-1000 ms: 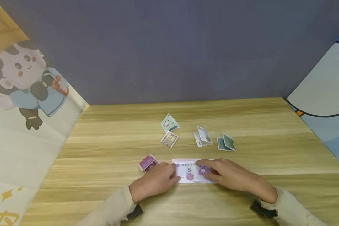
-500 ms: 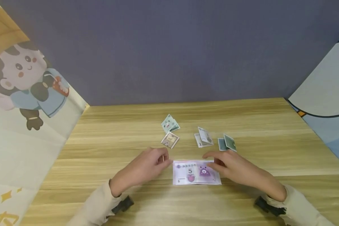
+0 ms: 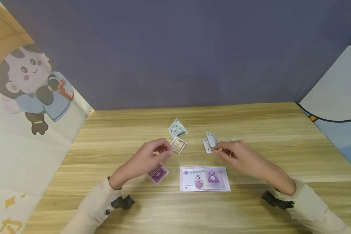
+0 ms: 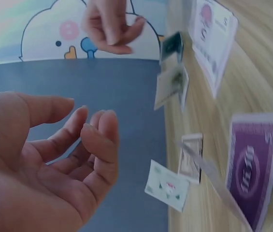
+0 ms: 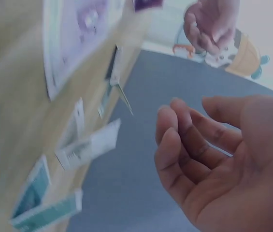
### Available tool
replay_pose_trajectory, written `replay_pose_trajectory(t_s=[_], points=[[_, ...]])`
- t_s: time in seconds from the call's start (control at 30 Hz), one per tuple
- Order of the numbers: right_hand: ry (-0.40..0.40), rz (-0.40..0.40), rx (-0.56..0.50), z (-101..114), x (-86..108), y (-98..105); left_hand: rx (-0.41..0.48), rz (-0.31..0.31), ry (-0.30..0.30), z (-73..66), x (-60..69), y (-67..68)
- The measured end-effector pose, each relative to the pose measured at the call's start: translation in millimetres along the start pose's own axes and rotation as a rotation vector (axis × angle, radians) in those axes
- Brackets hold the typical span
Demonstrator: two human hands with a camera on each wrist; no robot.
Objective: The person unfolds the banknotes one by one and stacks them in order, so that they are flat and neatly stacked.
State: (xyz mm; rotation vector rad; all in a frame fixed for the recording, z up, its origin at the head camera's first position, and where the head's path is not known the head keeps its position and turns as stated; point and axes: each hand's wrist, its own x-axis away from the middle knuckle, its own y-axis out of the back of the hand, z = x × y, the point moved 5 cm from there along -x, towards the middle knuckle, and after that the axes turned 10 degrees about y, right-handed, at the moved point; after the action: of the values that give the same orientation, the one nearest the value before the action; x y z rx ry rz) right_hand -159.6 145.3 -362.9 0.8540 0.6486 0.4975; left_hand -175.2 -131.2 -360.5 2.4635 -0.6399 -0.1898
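Lilac note [image 3: 205, 179] lies flat, seemingly too limp to refold; left hand [image 3: 144, 157] and right hand [image 3: 245, 156] hover, each grip parted, empty.

The 5 note [image 3: 205, 178] is pale lilac, printed with a purple one-eyed monster; the purple note [image 3: 160, 175] is deep magenta-violet. The brown note [image 3: 179, 145] has a whitish border, the mint note [image 3: 174, 129] is pale green, the 1 note [image 3: 212, 139] whitish grey, the teal note [image 5: 51, 212] dark blue-green. The table [image 3: 175, 211] shows yellow-tan streaked wood grain, the panel [image 3: 175, 55] plain slate blue, the sleeves [image 3: 87, 204] beige.
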Motion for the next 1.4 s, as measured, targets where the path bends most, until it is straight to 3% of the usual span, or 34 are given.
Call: replay_pose_trajectory(t_s=[0.13, 0.27, 0.53, 0.77, 0.97, 1.2, 1.4], points=[[-0.001, -0.071, 0.041, -7.0, -10.7, 15.3, -0.019, -0.055, 0.016, 7.2, -6.7, 8.4], [0.000, -0.079, 0.059, -11.1, -23.0, 20.7, -0.039, -0.097, 0.029, 14.5, -14.5, 18.1], [-0.015, -0.067, 0.093, -15.2, -56.5, 16.0, -0.056, -0.156, 0.049, 28.2, -33.9, 38.4], [-0.029, -0.052, 0.039, -27.9, -99.8, 6.1, -0.067, -0.152, 0.056, 45.9, -59.0, 45.8], [-0.053, 0.014, 0.000, -42.0, -136.0, -8.6, -0.093, -0.113, 0.104, 65.8, -83.8, 43.7], [-0.143, 0.119, -0.111, -65.4, -161.1, -37.4, -0.117, -0.049, 0.179, 83.6, -107.0, 27.8], [-0.223, 0.249, -0.182, -70.2, -170.8, -58.3, -0.243, -0.068, 0.140, 82.2, -121.0, 19.8]])
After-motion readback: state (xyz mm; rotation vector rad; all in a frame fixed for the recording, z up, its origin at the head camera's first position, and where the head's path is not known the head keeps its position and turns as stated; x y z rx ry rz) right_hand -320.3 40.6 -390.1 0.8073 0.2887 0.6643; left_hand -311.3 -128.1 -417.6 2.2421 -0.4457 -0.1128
